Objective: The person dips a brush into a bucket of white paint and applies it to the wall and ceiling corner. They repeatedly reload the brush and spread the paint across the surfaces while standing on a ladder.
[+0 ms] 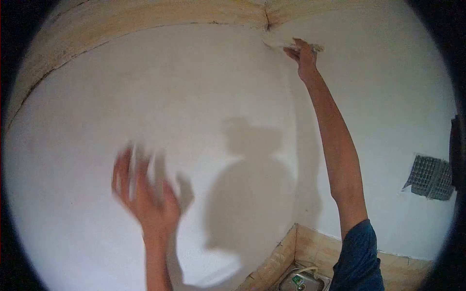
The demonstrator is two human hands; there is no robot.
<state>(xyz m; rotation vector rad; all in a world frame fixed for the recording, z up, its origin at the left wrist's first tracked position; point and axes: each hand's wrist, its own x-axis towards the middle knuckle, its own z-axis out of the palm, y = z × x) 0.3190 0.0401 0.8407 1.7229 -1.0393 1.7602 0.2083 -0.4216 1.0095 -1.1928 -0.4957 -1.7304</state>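
My left hand [145,194] is raised in front of the white wall [160,87] at the lower left, its fingers spread and smeared by motion, with nothing visible in it. High up near the corner, my right hand [305,54] reaches to the wall at the end of an outstretched arm. Its fingers lie around a small, pale, flat object [316,48] pressed against the wall, too small to make out. Shadows of my head and arms fall on the wall.
A brownish ceiling edge [213,13] runs above both walls. At the right is a mesh-covered opening [431,177] beside a dark object. Below, tan tiles [315,242] surround a metal sink [302,281] in the corner.
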